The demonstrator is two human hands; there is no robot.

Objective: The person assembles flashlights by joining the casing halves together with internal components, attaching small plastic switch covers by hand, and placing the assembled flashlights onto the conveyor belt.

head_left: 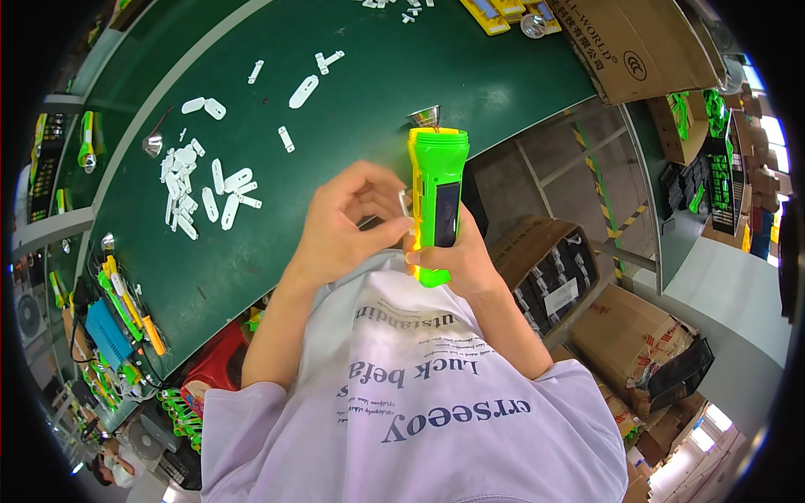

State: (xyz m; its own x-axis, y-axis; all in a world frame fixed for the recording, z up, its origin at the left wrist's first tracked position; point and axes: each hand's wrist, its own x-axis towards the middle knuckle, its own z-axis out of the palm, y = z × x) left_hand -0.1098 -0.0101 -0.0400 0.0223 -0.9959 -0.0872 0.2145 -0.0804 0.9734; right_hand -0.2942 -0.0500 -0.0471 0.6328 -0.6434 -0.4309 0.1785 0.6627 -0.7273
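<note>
My right hand (471, 256) is wrapped round a flashlight housing (432, 230) with a green shell, a yellow side and a dark panel, held upright in front of my chest. A silver cone-shaped reflector (425, 116) sticks out at its wide upper end. Fingers curled, my left hand (348, 220) is closed at the yellow side of the housing. At its fingertips shows a small white plastic piece (403, 202), partly hidden. Farther left on the green table lies a pile of white plastic parts (178, 180), both oval plates and small strips.
The green table (251, 277) stretches ahead and left. Yellow parts (495, 12) and a cardboard box (641, 50) stand at its far right. Tools and a blue tray (107, 331) lie at the left edge. Open cartons (545, 260) stand right of my arm.
</note>
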